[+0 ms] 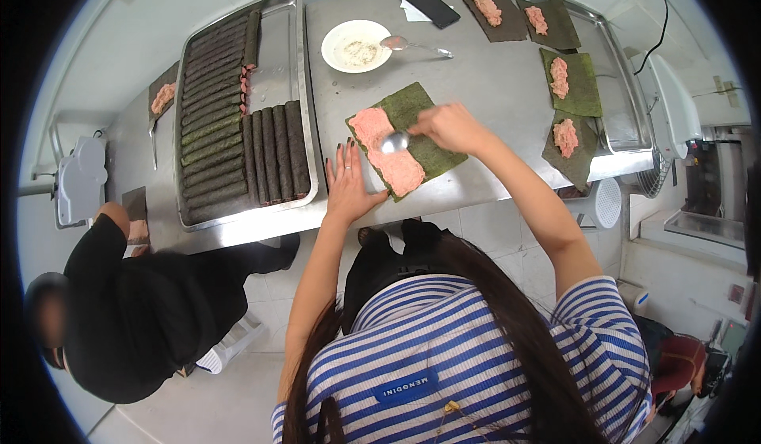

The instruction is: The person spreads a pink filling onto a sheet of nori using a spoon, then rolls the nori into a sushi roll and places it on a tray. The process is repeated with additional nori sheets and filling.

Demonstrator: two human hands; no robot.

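Observation:
A square nori sheet (416,105) lies on the steel table in front of me, turned at an angle. Pink minced filling (399,173) covers a band along its left side. My right hand (450,129) grips a metal spoon (394,142), whose bowl rests on the filling. Beside the sheet's lower left edge, my left hand (346,184) lies flat with its fingers spread, the thumb touching or very near the sheet's corner.
To the left, a metal tray (273,51) holds several dark nori rolls. Beyond the sheet stand a white bowl (357,45), another spoon (416,46) and a phone (429,5). Several filled nori sheets (585,71) lie at right. A person in black (151,309) works at left.

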